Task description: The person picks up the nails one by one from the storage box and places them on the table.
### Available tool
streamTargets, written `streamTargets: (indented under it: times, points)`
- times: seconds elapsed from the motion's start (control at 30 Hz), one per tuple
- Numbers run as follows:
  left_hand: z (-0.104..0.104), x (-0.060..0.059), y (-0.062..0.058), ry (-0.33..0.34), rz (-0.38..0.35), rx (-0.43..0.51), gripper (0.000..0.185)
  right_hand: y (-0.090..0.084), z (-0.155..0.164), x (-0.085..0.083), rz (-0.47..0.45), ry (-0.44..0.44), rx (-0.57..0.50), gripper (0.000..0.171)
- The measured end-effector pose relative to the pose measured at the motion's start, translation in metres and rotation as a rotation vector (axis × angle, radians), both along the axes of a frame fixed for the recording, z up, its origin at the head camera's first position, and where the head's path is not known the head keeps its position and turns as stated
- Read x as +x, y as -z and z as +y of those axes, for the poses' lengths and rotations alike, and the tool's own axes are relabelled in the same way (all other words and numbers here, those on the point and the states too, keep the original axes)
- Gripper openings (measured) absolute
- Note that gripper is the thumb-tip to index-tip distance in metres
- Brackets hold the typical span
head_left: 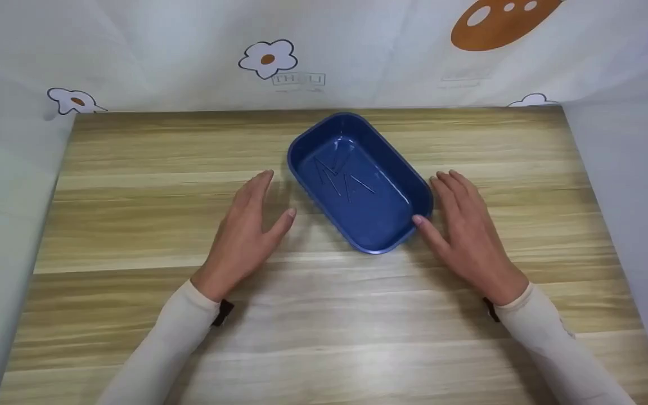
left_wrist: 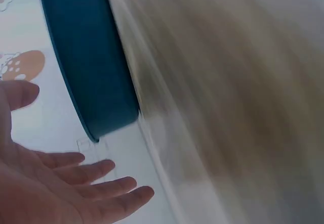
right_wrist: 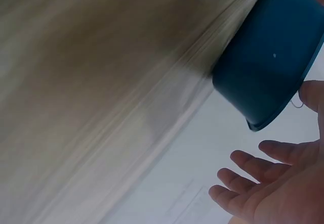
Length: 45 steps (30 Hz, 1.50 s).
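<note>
A blue rectangular tray [head_left: 383, 228] with rounded corners stands at an angle on the table. Several thin, straight metal pieces [head_left: 361, 184], like nails or needles, lie scattered on its floor; their exact kind is too small to tell. To the tray's left, my left hand [head_left: 243, 228] is apart from it, fingers extended and thumb spread. On the other side, my right hand [head_left: 464, 230] has its thumb tip at the tray's near right rim and its straight fingers beside the outer wall. Both wrist views show the tray's outer side [left_wrist: 93, 57], but not its contents.
The wood-grain table [head_left: 133, 225] reaches under both forearms. A white cloth [head_left: 358, 56] with flower prints rises behind its back edge, and pale sheets [head_left: 628, 169] flank the sides. Each wrist carries a small black device [head_left: 223, 313] below its sleeve cuff.
</note>
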<state>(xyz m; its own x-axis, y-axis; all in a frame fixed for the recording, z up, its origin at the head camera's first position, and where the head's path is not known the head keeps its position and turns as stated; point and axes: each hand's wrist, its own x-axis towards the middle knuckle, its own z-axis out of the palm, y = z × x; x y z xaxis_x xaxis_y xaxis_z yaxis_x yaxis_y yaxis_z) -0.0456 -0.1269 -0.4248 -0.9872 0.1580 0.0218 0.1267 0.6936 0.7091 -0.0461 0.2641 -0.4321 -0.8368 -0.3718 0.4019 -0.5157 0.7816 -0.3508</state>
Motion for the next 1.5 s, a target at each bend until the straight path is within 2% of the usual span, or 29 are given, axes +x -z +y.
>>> streamTargets:
  times: [0.3,0.6,1.0,1.27,1.5]
  points:
    - [0.008,-0.014,0.005,-0.050,-0.084,0.225,0.082,-0.001,-0.015,-0.005,0.028,-0.052,-0.006,0.063]
    - [0.014,-0.027,0.012,-0.054,-0.112,0.463,0.083,-0.002,-0.031,-0.009,0.004,-0.093,-0.041,0.053]
    - [0.025,-0.036,0.013,-0.083,-0.189,0.605,0.082,-0.006,-0.049,-0.021,0.012,-0.112,-0.037,0.041]
    - [0.031,-0.041,0.015,-0.104,-0.261,0.787,0.079,-0.009,-0.061,-0.026,-0.064,-0.107,0.010,0.042]
    - [0.032,-0.042,0.016,-0.117,-0.253,0.799,0.077,-0.013,-0.068,-0.029,-0.119,-0.104,0.054,0.042]
